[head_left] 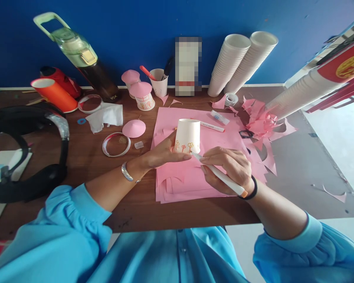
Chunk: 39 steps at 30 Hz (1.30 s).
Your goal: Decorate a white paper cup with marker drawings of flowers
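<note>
A white paper cup (188,135) is held upside down in my left hand (165,151), its thumb along the rim at the bottom. Orange and red flowers are drawn around the lower part of the cup. My right hand (228,169) grips a white marker (224,177) with an orange end, its tip at the rim of the cup. Beneath both hands lie stacked pink paper sheets (179,188). A second marker (211,126) and a small glue tube (220,117) rest on the paper behind the cup.
Two cups with pink cone roofs (145,101) stand at the back beside a pen cup (159,84). A loose pink cone (133,128) and tape roll (116,144) lie left. Behind are stacked cups (230,63) and a bottle (91,67); headphones (59,153) sit far left.
</note>
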Each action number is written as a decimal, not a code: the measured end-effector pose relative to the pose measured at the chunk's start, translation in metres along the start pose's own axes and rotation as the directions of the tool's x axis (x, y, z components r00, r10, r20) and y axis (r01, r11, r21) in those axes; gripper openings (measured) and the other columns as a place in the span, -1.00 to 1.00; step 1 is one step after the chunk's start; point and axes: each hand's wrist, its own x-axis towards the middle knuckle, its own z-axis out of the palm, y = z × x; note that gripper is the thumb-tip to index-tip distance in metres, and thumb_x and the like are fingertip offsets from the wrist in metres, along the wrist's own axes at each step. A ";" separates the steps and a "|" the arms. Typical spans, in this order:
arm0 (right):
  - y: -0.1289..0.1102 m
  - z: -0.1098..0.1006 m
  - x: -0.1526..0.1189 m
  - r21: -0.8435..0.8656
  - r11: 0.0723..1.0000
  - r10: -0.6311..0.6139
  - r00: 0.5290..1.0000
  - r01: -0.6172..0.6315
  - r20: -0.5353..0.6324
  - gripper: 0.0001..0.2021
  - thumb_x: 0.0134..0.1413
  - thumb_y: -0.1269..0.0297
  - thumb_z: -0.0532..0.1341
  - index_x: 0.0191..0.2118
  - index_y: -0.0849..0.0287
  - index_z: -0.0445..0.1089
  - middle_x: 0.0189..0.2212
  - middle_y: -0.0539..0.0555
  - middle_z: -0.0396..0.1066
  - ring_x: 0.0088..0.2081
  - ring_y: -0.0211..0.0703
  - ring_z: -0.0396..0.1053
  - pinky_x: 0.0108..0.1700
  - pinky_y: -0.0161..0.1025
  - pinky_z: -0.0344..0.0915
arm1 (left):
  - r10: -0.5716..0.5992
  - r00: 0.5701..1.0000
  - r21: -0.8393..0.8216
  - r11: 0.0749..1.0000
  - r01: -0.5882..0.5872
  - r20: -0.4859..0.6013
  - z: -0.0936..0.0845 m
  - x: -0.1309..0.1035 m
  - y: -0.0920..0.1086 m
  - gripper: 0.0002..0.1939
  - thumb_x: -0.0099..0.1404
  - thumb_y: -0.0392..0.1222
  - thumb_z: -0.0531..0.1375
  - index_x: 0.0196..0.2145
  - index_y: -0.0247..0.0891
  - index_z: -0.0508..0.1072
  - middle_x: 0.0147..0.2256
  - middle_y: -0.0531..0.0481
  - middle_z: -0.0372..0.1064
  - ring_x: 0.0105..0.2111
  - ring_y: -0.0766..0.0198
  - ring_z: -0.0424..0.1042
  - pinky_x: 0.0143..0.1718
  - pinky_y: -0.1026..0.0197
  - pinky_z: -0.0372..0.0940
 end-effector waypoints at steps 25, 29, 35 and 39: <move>-0.001 -0.001 0.000 -0.028 0.999 0.019 1.000 -0.019 -0.006 -0.80 0.18 0.55 0.24 -0.15 0.11 0.38 -0.45 -0.02 0.52 -0.48 -0.21 0.53 -0.47 -0.31 0.47 | 0.027 1.000 -0.027 0.999 -0.026 0.012 0.001 0.000 0.001 -0.35 0.14 -0.01 0.53 0.11 -0.18 0.42 -0.02 -0.13 0.48 -0.01 0.04 0.49 0.04 -0.03 0.39; -0.002 -0.001 -0.001 0.012 1.000 -0.008 1.000 0.008 -0.029 -0.78 0.15 0.55 0.25 -0.14 0.12 0.39 -0.45 -0.02 0.53 -0.49 -0.19 0.54 -0.46 -0.29 0.48 | 0.039 0.999 -0.006 0.999 -0.039 0.003 0.002 0.000 0.003 -0.36 0.13 -0.01 0.54 0.09 -0.18 0.43 -0.05 -0.11 0.48 -0.04 0.04 0.50 0.01 -0.02 0.40; -0.002 -0.001 0.000 0.003 1.000 -0.015 0.999 0.016 -0.030 -0.80 0.16 0.55 0.26 -0.15 0.14 0.38 -0.44 0.01 0.52 -0.49 -0.19 0.53 -0.46 -0.29 0.49 | 0.054 0.999 -0.021 0.998 -0.054 0.006 0.003 0.000 0.003 -0.37 0.16 -0.04 0.53 0.11 -0.16 0.44 -0.04 -0.11 0.48 -0.04 0.06 0.49 0.01 0.00 0.40; -0.002 -0.002 0.000 -0.009 1.000 -0.009 1.000 0.009 -0.021 -0.80 0.19 0.54 0.25 -0.13 0.13 0.38 -0.44 0.00 0.52 -0.48 -0.21 0.52 -0.46 -0.30 0.49 | 0.041 0.999 0.013 0.999 -0.041 -0.001 0.002 0.000 0.002 -0.33 0.14 -0.02 0.53 0.13 -0.17 0.42 -0.03 -0.12 0.47 -0.03 0.04 0.48 0.02 -0.02 0.40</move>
